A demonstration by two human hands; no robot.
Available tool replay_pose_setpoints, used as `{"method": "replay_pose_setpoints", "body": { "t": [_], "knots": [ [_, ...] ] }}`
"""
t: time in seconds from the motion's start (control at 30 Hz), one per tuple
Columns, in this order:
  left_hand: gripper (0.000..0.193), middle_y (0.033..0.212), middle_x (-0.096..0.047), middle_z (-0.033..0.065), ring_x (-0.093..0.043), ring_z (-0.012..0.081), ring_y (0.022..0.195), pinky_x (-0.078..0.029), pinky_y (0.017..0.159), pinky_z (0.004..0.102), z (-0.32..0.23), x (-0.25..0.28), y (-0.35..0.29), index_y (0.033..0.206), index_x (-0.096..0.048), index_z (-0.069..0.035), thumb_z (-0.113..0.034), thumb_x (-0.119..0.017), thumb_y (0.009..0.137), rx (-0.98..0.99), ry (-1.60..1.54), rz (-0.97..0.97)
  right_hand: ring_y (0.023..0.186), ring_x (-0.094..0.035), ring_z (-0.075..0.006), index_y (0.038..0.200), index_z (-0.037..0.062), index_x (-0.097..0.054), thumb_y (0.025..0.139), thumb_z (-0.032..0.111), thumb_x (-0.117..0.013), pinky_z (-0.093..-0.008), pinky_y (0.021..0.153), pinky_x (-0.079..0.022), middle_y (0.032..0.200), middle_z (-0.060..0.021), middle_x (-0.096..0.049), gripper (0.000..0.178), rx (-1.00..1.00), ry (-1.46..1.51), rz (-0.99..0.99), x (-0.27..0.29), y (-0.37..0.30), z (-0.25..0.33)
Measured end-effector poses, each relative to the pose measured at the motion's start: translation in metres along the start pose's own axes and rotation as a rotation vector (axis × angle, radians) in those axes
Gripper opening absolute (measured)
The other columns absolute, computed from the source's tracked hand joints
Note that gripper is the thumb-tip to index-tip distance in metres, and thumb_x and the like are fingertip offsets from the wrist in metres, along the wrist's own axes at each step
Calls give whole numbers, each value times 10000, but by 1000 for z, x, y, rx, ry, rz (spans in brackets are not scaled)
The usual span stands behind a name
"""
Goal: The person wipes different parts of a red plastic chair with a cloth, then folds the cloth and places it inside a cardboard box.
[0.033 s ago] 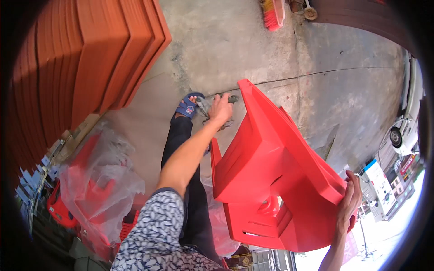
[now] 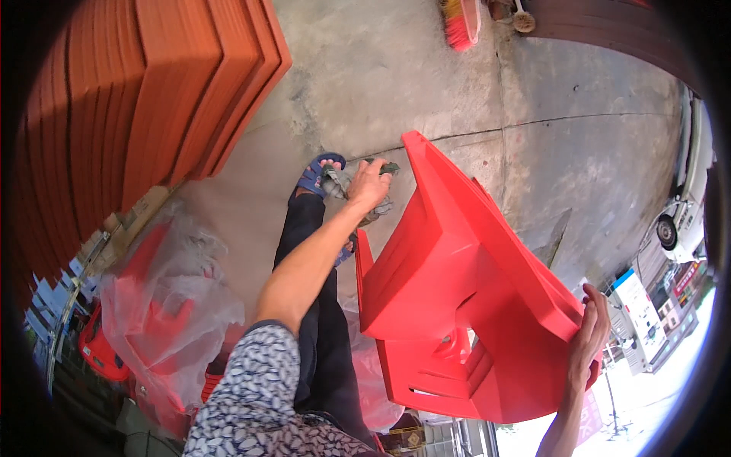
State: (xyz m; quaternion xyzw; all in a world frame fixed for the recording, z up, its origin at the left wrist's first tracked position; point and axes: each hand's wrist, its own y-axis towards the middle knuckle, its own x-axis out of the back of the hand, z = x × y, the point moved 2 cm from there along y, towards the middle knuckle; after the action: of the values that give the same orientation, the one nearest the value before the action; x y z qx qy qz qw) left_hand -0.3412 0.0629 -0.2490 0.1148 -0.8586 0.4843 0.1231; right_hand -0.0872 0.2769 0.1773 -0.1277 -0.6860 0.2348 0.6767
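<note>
A red plastic chair [image 2: 449, 282] is tilted in front of me, with slots and a round opening in its lower part. At its right edge my right hand [image 2: 590, 331] is closed around the rim, fingers over the far side. My left hand [image 2: 368, 186] is closed on a crumpled greyish-green rag [image 2: 378, 211], whose loose folds hang below and beside the fingers. That hand is to the left of the chair's upper corner, apart from it, and above my sandalled foot [image 2: 311, 179].
A tall stack of orange-brown slabs [image 2: 175, 91] rises at the left. Below it lie red plastic pieces under clear wrapping [image 2: 164, 305]. A red-and-yellow broom head [image 2: 459, 27] and a round brush [image 2: 523, 21] lie on the concrete floor [image 2: 381, 68]. A white vehicle [image 2: 689, 198] stands far right.
My left hand and forearm have shifted slightly, and the rag's folds hang differently, with more of it showing left of the hand. The chair and my right hand are almost unmoved.
</note>
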Motion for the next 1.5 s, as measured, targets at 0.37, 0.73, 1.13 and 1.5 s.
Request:
{"method": "replay_pose_setpoints", "body": {
  "t": [0.37,0.73,1.13,1.5],
  "knots": [
    [398,1248,-512,172,-620,299,1065,-499,917,339,-73,45,-182,1351,-619,-21,-44,-610,954,-544,-421,29,1001,-677,-333,1204,17,-695,990,304,-405,-413,911,-497,1155,-174,-701,461,31,-48,-56,-2,2,-3],
    [405,1243,-520,168,-576,286,1147,-465,986,354,-70,45,-188,1344,-626,-22,-41,-602,940,-554,-439,114,936,-677,-341,1195,16,-695,1007,339,-380,-428,866,-508,1135,-192,-703,489,21,-39,-64,-3,-1,-8],
    [376,1259,-495,141,-621,244,1035,-495,900,292,-72,49,-192,1363,-616,-21,-11,-561,991,-548,-459,113,1029,-671,-370,1199,-9,-689,1007,313,-377,-424,921,-501,1161,-220,-697,488,-17,-45,-17,-2,1,-3],
    [368,1281,-489,163,-617,241,1044,-499,893,293,-77,53,-196,1363,-623,-48,-13,-554,1004,-476,-473,152,1088,-640,-397,1181,-22,-683,1006,276,-365,-440,982,-466,1164,-228,-689,470,16,-78,-16,-4,3,-3]
  ]
}}
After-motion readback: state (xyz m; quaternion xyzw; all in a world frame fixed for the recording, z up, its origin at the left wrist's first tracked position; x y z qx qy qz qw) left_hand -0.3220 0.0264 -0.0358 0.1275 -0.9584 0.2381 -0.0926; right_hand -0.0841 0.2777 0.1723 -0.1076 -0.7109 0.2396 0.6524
